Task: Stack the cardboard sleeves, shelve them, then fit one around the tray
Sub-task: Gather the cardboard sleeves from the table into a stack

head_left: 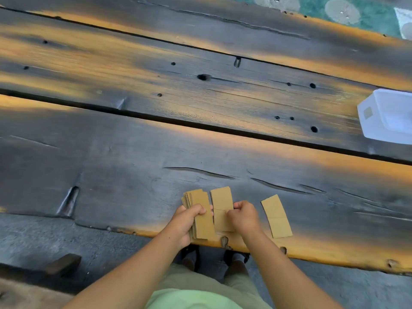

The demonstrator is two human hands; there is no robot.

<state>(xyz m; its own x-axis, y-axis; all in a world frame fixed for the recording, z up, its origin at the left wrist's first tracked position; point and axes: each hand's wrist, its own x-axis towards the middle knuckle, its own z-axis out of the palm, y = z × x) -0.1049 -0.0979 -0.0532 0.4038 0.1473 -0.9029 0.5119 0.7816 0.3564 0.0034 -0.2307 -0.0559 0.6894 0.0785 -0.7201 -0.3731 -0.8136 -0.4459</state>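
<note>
My left hand (188, 221) grips a stack of flat brown cardboard sleeves (198, 200) near the table's front edge. Right beside it lies a single sleeve (221, 200), and my right hand (244, 216) pinches its middle with closed fingers. Another loose sleeve (276, 216) lies flat on the wood to the right, untouched. A white plastic tray (388, 117) sits at the far right edge of the view, cut off by the frame.
The table is dark, weathered wooden planks (156, 85) with gaps, knots and holes. Its front edge (312, 253) runs just below my hands. A dark bench corner (62, 264) shows at lower left. Green patterned ground (365, 16) lies beyond the far edge.
</note>
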